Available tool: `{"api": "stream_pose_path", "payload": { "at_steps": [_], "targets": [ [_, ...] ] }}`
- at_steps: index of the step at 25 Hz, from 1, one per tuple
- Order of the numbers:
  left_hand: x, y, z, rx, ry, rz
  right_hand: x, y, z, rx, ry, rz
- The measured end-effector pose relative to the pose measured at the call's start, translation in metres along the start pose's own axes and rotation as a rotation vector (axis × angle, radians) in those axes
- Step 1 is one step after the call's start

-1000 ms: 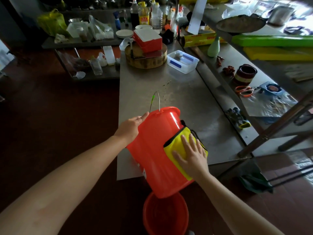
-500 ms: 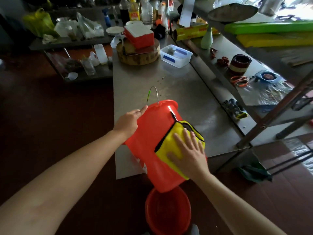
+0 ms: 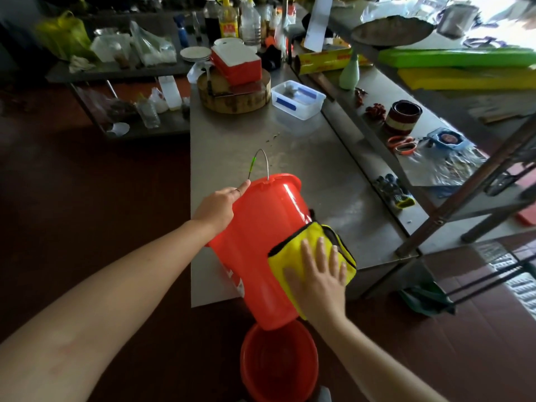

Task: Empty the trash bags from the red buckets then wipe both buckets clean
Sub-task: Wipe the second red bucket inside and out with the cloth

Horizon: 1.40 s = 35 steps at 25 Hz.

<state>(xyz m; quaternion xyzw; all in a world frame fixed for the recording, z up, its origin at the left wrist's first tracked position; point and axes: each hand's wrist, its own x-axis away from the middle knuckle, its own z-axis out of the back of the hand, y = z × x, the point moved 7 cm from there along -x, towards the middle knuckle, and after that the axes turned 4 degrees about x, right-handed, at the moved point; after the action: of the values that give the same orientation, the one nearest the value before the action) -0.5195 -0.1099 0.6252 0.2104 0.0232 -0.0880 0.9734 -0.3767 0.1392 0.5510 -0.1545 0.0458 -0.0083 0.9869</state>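
The right hand (image 3: 320, 281), flat and open, has slid the yellow cloth (image 3: 293, 256) slightly toward the left hand (image 3: 216, 208) across the tilted red bucket (image 3: 261, 242), whose rim that grip still holds at the worktop (image 3: 304, 158) edge, so exterior wiping continues while the second bucket (image 3: 278, 364) waits on the floor.

No lettering can be read anywhere in the kitchen scene. A red label (image 3: 229, 29) is seen on the yellow bottle (image 3: 228, 15) at the back, red print on the long yellow box (image 3: 327, 60), and a white sticker (image 3: 237, 281) on the tilted red bucket (image 3: 261, 242); all are too blurred to be made out.
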Motion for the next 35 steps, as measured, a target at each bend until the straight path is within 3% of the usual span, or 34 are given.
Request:
{"api": "stream_pose_path", "payload": {
  "at_steps": [3,5,16,21,27,35],
  "targets": [
    [0.0,0.0,0.002,0.003,-0.011,0.008,0.031,-0.065,-0.015,0.198,0.026,0.446],
    [0.002,-0.002,0.002,0.029,-0.006,0.019,0.033,-0.082,-0.022,0.262,-0.001,0.546],
    [0.014,-0.022,0.011,0.221,-0.111,-0.064,-0.08,-0.144,-0.013,0.278,-0.126,0.413],
    [0.021,-0.035,0.007,0.203,-0.119,-0.007,-0.036,-0.093,-0.011,0.23,-0.004,0.45],
    [0.024,-0.032,0.01,0.195,-0.062,-0.023,0.018,-0.009,-0.006,0.186,-0.033,0.295],
    [0.036,-0.04,0.008,0.287,-0.033,-0.081,-0.088,-0.109,-0.004,0.094,-0.13,0.168]
  ]
}}
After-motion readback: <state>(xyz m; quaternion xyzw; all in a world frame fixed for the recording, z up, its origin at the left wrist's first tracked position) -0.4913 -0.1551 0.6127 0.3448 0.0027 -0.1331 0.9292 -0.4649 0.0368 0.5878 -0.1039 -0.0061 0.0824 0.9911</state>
